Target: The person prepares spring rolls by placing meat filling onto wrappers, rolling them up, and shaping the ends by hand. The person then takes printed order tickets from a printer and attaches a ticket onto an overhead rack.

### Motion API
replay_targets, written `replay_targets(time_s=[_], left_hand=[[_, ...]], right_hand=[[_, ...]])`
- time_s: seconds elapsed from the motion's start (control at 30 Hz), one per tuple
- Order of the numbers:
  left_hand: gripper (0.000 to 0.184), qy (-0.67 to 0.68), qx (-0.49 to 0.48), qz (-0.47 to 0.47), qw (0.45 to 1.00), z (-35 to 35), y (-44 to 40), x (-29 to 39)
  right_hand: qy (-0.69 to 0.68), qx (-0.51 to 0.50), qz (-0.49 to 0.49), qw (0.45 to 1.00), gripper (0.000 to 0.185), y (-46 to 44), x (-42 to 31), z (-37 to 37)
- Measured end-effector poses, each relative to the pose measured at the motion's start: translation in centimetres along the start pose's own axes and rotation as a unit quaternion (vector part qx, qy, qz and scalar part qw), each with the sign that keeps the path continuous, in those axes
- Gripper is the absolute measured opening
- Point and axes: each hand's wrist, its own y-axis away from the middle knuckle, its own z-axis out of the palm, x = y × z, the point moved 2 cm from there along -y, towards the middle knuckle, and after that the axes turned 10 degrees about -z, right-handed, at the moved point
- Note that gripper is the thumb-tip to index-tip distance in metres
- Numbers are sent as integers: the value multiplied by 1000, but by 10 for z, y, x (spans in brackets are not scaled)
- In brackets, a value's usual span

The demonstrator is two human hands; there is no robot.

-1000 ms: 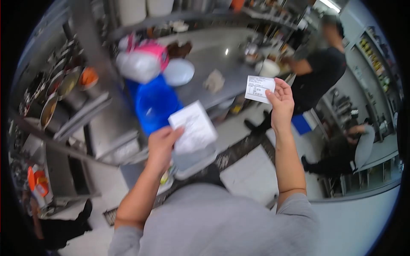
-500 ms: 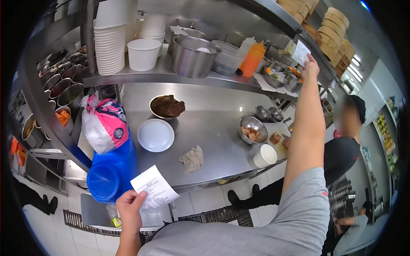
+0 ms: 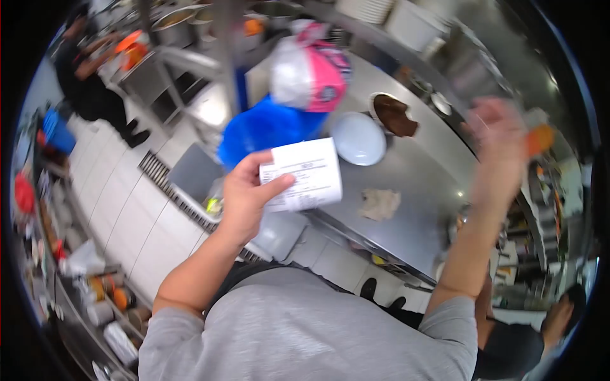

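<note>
My left hand pinches a printed paper receipt between thumb and fingers, in front of my chest. Beyond the receipt are a blue plastic container and a white plate on the steel counter. My right hand is raised over the far side of the counter, near the shelf and an orange bottle. Motion smears its fingers, and no paper shows in it. A crumpled cloth lies on the counter.
A pink and white bag sits on the blue container. Behind the plate is a bowl of dark brown food. One person stands at the far left, another at the lower right. A grey bin is by the floor grate.
The view has swung left. My right hand has come away from the upper shelf, where it held a slip of paper half a second ago. My left hand still holds its receipt.
</note>
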Motion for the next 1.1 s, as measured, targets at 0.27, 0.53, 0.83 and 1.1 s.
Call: replay_targets(time_s=[0.27,0.53,0.83,1.1], left_hand=[[62,69,23,25,997,-138,49,76],[57,44,87,-50,994,-335,95,159],[40,156,54,-20,986,-465,57,222],[43,-6,67,56,996,-493,-118,288]], right_hand=[[-330,-190,191,905,59,169,-17,256],[-391,-231,224,863,56,238,-99,446],[-409,-222,219,858,54,252,-128,613],[-393,-127,195,890,54,171,-54,720]])
